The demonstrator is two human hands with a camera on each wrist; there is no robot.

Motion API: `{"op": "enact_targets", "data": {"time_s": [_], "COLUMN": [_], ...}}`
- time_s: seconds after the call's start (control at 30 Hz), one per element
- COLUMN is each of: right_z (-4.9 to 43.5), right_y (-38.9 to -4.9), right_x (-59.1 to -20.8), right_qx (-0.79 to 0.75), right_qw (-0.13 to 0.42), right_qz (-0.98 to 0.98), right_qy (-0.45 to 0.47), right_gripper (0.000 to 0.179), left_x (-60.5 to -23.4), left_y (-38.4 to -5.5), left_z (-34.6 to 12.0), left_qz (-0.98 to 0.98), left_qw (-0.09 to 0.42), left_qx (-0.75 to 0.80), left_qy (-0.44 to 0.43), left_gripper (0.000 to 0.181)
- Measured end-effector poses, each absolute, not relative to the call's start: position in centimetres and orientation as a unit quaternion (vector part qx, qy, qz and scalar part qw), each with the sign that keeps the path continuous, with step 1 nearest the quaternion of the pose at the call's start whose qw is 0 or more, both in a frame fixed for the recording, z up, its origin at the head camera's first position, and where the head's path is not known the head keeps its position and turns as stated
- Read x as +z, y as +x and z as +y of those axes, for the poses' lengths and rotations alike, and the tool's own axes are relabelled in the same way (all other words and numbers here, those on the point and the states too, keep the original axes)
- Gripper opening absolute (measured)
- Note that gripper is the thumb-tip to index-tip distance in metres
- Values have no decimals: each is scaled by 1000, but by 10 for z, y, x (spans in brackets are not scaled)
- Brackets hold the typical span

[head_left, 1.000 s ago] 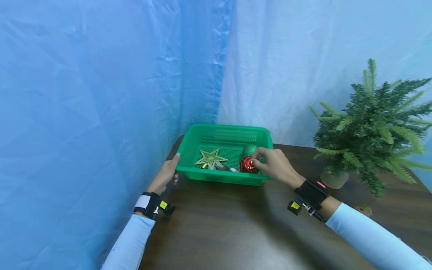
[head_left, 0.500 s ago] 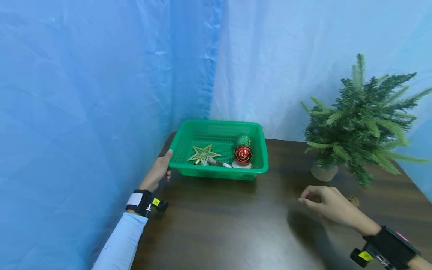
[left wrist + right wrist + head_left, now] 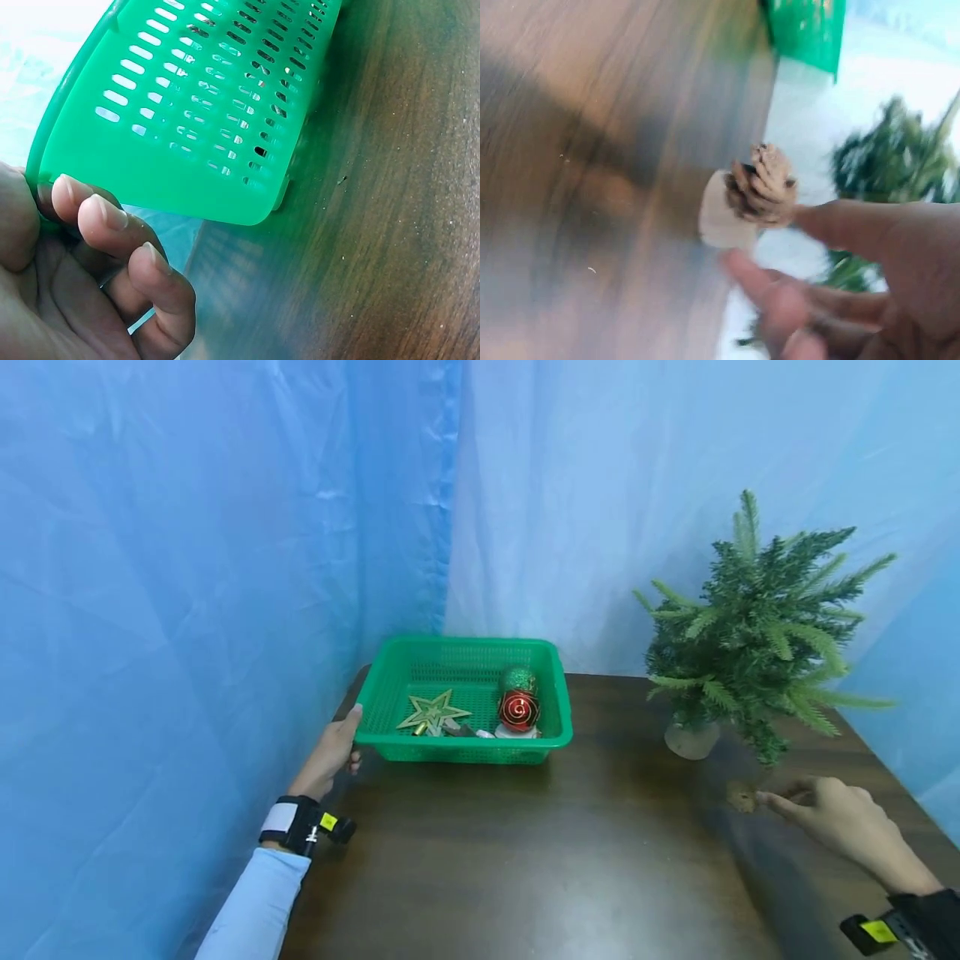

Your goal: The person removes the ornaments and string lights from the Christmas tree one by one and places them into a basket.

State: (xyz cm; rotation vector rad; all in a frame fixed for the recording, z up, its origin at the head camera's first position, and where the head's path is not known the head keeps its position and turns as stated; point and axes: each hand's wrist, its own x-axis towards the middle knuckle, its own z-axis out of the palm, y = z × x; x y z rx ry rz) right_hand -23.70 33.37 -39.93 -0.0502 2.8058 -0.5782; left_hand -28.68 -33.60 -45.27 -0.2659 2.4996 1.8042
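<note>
My left hand (image 3: 330, 756) grips the near left corner of a green plastic basket (image 3: 465, 750), thumb over the rim and fingers curled below it in the left wrist view. Inside the basket lie a gold star (image 3: 433, 710), a red bauble (image 3: 518, 710) with gold swirls and a glittery green bauble (image 3: 517, 679). At the right, my right hand (image 3: 843, 822) pinches a small brown pine cone (image 3: 741, 796) at its fingertips, low over the table. In the right wrist view the pine cone (image 3: 763, 187) sits at the thumb tip, and the lower fingers are blurred.
A small artificial fir tree (image 3: 750, 627) in a pale round base (image 3: 692, 741) stands at the back right of the dark wooden table (image 3: 525, 852). Blue cloth (image 3: 187, 610) hangs along the left, and paler cloth (image 3: 555, 527) hangs behind.
My right hand has left the red bauble in the basket, moved right across the table and reached the pine cone. The left hand has kept its grip on the basket while the view turned right.
</note>
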Motion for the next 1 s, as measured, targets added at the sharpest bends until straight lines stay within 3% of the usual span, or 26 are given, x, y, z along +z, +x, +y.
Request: {"op": "enact_targets", "data": {"time_s": [0.13,0.3,0.63,1.0], "right_z": [338,333,324,326], "right_y": [-238,-234,-225,-221], "right_x": [-411,-410,-395,-391], "right_qx": [-322,-425,-309,-264], "right_qw": [117,104,-23,-64], "right_qz": [940,899,950,961], "right_qy": [-9,6,35,53], "right_gripper": [75,65,66,61], "left_x": [-457,-454,-454,-455], "left_y": [-288,-287,-285,-285], "left_z": [-336,-334,-334,-334], "left_qz": [807,806,804,808], "left_qw": [25,30,15,12], "left_qx": [584,584,587,579], "left_qy": [-88,-93,-94,-110], "left_gripper": [64,63,65,68]}}
